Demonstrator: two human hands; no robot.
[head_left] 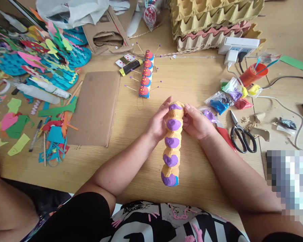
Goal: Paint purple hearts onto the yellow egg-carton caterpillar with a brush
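Observation:
Between both hands I hold a strip cut from an egg carton, tan with purple clay patches on its bumps and a bit of blue on the nearest one. My left hand grips its far end from the left, thumb on the edge. From the right, my right hand pinches the same far end, fingers partly hidden behind it. Beyond them stands a finished-looking egg carton strip with red faces, blue bases and thin sticks tipped in purple. Bags of coloured clay lie right of my right hand.
Black-handled scissors and carton scraps lie at right, near a red cup and a power strip with cables. Stacked egg trays stand behind. A cardboard sheet, glue bottles and paper cuttings occupy the left. Another person's arm shows lower left.

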